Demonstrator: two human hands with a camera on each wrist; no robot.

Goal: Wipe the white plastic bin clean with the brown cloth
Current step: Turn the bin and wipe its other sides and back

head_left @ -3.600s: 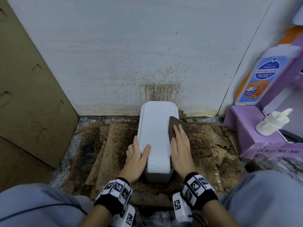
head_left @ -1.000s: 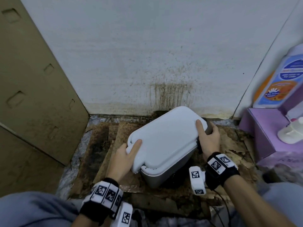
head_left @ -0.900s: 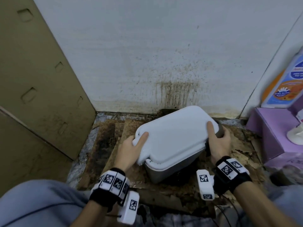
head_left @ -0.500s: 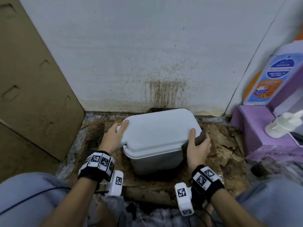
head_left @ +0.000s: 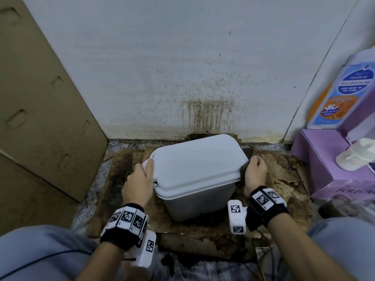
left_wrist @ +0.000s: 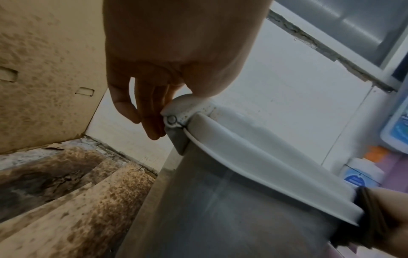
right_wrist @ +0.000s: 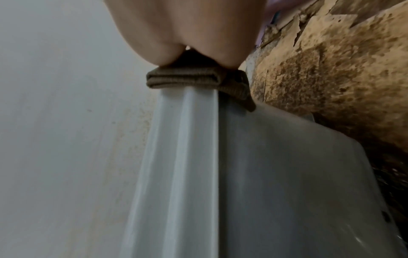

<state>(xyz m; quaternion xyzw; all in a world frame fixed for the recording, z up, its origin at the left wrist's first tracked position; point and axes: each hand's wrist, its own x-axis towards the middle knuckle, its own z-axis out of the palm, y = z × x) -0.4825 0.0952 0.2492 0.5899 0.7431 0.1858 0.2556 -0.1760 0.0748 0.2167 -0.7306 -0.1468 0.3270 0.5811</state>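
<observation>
A: Starting at our right hand (head_left: 254,173). Its fingers (head_left: 256,160) curl round the folded brown cloth (right_wrist: 187,79) and press it against the right end of the lid rim. From the right wrist view the cloth straddles that edge, so we judge the grip is set to drag the fold along the rim.

B: Left hand (head_left: 140,179)?

A: Thumb lies on top of the lid (head_left: 194,161), and the fingers (left_wrist: 145,111) drop behind the hinge corner, just touching it. Clasping, not wiping. We read it as a brace: the bin is light, and a push from the right would slide it across the soggy cardboard (head_left: 282,173).

B: Where does the bin sit?

A: The white plastic bin (head_left: 198,197) stands upright on the stained cardboard on the floor, long side towards us, back edge near the wall (head_left: 182,57) below a brown streaked stain. Lid is shut.

B: Counts?

A: One bin, one lid, one cloth, two hands on it. To the right, well apart: one purple box (head_left: 324,163), one large bottle-shaped display (head_left: 345,94), and one white pump top (head_left: 357,157). One cardboard panel (head_left: 40,108) leans on the left. Speckles show at the hinge in the left wrist view, so we judge it still needs the cloth.
</observation>
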